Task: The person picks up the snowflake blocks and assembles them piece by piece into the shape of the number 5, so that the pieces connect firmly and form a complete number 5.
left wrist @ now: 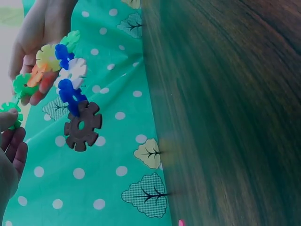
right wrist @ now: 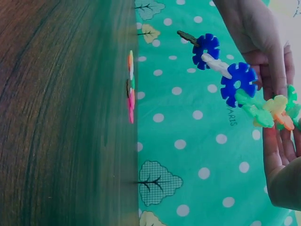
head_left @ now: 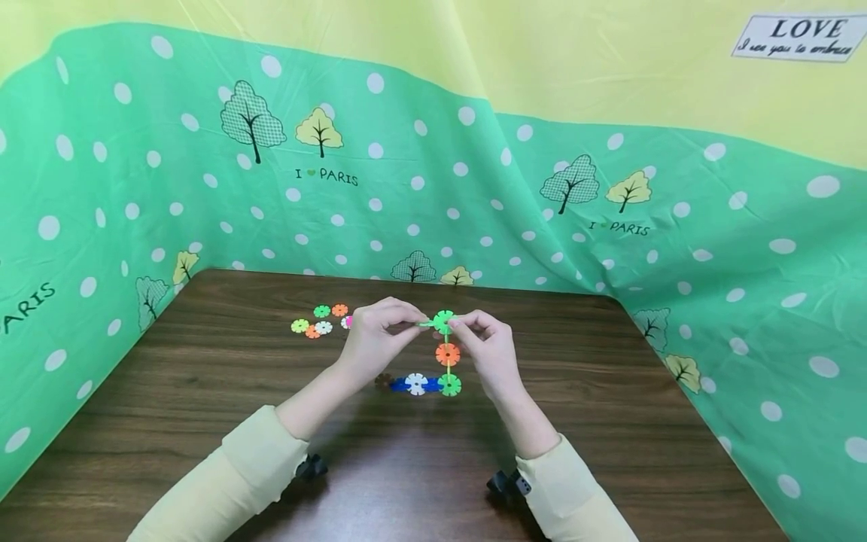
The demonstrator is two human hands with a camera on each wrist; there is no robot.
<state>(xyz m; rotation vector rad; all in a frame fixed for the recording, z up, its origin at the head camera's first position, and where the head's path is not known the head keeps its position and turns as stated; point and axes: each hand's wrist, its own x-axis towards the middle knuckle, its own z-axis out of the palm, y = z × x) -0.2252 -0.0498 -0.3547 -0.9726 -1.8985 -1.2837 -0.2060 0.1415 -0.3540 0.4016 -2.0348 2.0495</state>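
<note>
One disc chain [head_left: 448,354] in left hand [head_left: 375,335] and right hand [head_left: 491,350]

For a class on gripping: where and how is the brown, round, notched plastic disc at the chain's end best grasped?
Probably pinch the brown disc by its free rim, across its flat faces, coming from the person's left. It is thin, ends the chain on that side, and its opposite edge joins a blue, notched plastic disc.

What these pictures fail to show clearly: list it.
Head view: pink piece, partly hidden by the left hand.
Head view: notches of the brown piece, too small and dark.
Left wrist view: pink tip, cut by the bottom edge.
Right wrist view: outlines of the loose pieces, seen edge-on.
</note>
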